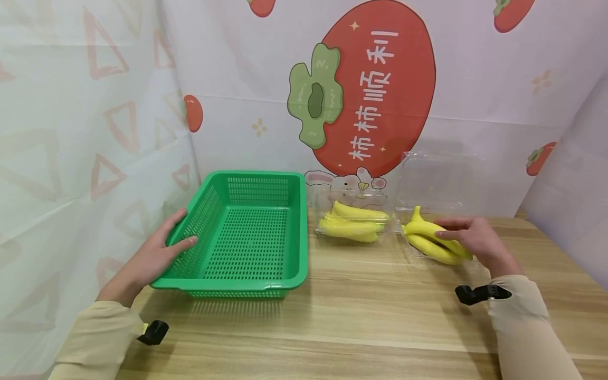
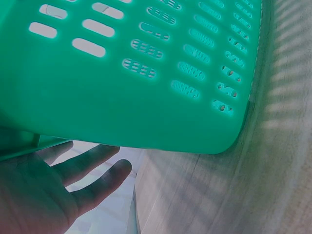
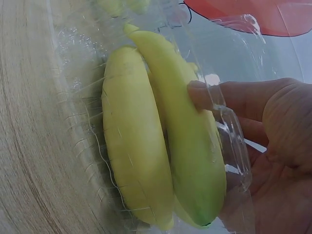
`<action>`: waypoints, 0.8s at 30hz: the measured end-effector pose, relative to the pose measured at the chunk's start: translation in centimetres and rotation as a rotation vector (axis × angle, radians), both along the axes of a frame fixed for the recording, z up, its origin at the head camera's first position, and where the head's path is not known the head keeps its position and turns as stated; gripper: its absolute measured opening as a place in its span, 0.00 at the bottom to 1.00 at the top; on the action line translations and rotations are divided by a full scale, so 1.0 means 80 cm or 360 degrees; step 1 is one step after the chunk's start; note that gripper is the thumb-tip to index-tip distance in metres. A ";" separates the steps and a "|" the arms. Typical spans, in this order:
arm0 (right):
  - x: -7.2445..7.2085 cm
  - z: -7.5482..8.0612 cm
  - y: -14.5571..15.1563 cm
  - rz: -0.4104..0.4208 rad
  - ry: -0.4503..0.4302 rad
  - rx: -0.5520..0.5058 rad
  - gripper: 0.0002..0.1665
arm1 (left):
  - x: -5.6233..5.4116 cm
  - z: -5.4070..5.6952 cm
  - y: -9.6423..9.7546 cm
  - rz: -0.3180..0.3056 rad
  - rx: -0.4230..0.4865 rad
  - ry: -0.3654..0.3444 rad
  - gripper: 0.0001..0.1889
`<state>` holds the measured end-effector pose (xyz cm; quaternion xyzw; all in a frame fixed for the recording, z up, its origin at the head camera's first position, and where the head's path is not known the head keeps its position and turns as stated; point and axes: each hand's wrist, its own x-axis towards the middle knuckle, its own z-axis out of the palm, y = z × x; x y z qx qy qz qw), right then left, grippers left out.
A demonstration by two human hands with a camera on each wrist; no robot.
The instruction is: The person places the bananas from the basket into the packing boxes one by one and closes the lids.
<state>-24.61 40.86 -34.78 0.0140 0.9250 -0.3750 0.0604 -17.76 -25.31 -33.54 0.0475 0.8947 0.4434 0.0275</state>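
In the head view my left hand (image 1: pixel 151 259) holds the left rim of a green plastic basket (image 1: pixel 258 285), thumb over the inside and fingers outside. The left wrist view shows those fingers (image 2: pixel 100 187) extended beneath the rim, beside the slotted wall. At the right, my right hand (image 1: pixel 477 240) pinches a yellow banana (image 1: pixel 429 228) in an open clear plastic box (image 1: pixel 434 184). Its thumb (image 3: pixel 209 95) lies against the banana's side, and the other fingers are partly hidden behind the clear wall. Another banana (image 3: pixel 134 136) lies alongside in the same box.
Between the basket and the open box stands another clear box (image 1: pixel 320 200) with several yellow bananas (image 1: pixel 353 228). All sit on a wooden table (image 1: pixel 361 316). A printed cloth (image 1: pixel 228 132) hangs close behind, with more cloth at both sides.
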 end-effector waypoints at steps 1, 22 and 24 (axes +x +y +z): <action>0.000 0.000 0.000 -0.0004 0.0001 0.0004 0.40 | 0.000 0.000 0.000 0.0000 -0.0001 -0.0001 0.46; 0.003 0.005 0.003 -0.0175 0.0037 -0.0205 0.44 | 0.000 0.000 -0.001 0.0003 -0.0012 -0.0008 0.46; 0.003 0.006 0.003 -0.0201 0.0057 -0.0250 0.45 | 0.000 0.000 -0.001 0.0002 -0.0012 -0.0008 0.46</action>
